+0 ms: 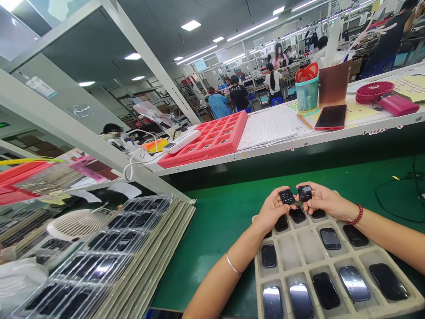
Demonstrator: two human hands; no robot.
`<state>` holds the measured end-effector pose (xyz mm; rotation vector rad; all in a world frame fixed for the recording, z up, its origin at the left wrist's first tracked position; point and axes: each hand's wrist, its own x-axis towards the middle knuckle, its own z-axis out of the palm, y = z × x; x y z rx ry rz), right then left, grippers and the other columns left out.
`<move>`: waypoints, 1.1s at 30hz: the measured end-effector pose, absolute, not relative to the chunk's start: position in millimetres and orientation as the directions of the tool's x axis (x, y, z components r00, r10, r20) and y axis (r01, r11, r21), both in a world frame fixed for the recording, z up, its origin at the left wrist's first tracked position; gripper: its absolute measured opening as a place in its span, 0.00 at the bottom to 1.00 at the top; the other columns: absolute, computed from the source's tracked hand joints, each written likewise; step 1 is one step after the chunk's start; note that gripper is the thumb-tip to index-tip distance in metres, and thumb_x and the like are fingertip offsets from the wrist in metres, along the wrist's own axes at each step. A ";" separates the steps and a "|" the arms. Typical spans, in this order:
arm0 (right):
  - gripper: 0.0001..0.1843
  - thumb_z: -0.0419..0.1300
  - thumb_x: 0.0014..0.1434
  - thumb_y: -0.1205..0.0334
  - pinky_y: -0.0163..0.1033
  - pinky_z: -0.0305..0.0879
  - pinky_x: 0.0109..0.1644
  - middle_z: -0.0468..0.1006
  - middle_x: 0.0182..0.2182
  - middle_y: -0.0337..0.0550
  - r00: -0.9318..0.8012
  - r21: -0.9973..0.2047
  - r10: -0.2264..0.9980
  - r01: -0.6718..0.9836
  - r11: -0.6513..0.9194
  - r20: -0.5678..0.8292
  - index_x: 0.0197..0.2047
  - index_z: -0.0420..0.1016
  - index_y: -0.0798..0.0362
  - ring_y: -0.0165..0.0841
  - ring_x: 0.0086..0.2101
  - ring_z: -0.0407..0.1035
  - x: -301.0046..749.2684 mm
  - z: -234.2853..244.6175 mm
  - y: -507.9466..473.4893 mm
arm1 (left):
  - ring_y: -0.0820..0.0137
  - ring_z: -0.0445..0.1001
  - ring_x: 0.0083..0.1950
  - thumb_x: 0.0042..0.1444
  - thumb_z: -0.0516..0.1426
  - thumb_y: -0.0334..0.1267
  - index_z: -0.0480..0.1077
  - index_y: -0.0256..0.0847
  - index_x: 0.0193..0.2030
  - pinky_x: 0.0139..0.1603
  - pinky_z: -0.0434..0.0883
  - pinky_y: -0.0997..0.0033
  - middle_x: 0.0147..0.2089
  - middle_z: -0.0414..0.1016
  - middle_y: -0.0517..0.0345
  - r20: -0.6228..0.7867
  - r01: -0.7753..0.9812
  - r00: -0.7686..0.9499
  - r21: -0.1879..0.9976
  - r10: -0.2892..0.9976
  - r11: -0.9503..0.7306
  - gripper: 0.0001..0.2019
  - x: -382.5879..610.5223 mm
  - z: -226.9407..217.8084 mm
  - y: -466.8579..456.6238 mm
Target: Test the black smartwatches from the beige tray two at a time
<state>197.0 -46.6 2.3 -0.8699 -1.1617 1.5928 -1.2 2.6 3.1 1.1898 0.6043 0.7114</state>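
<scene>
My left hand (271,211) pinches a small black square device (287,196) above the far end of a beige moulded tray (300,254). My right hand (320,200) pinches a second small black device (304,193) right beside the first, the two nearly touching. The tray lies on a green mat (219,221) and holds several glossy black devices (354,283) in its pockets; some pockets are bare. A silver bangle is on my left wrist and a red bead bracelet on my right.
A stack of clear blister trays (99,261) with black devices lies at the left, next to a white fan (75,223). On the raised shelf behind are a red foam tray (212,137), papers, a red phone (331,117), a teal cup and a pink fan. Other workers sit far back.
</scene>
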 end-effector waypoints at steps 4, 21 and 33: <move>0.24 0.62 0.50 0.64 0.35 0.68 0.31 0.72 0.38 0.42 -0.244 -0.994 0.968 -0.104 0.038 0.063 0.50 0.61 0.52 0.29 0.31 0.69 192.5 -0.1 -48.4 | 0.70 0.75 0.39 0.45 0.61 0.30 0.62 0.39 0.53 0.32 0.67 0.77 0.47 0.73 0.50 -0.022 -0.117 0.628 0.986 0.778 0.122 0.25 -0.4 1.5 0.4; 0.13 0.59 0.52 0.64 0.34 0.65 0.29 0.73 0.32 0.41 -0.244 -0.996 0.968 0.045 0.073 0.060 0.42 0.64 0.53 0.27 0.26 0.64 190.7 2.2 -52.6 | 0.69 0.75 0.36 0.50 0.59 0.37 0.63 0.37 0.53 0.30 0.66 0.75 0.43 0.75 0.48 0.022 -0.076 0.625 0.997 0.780 0.032 0.22 -1.0 -0.5 0.3; 0.14 0.57 0.53 0.66 0.34 0.66 0.31 0.73 0.33 0.41 -0.255 -0.996 0.965 0.050 0.078 0.062 0.44 0.65 0.53 0.28 0.27 0.67 192.1 0.8 -51.8 | 0.68 0.76 0.36 0.51 0.58 0.36 0.65 0.37 0.52 0.31 0.67 0.74 0.41 0.76 0.49 0.032 -0.068 0.630 0.998 0.776 0.014 0.20 -1.3 -0.4 0.5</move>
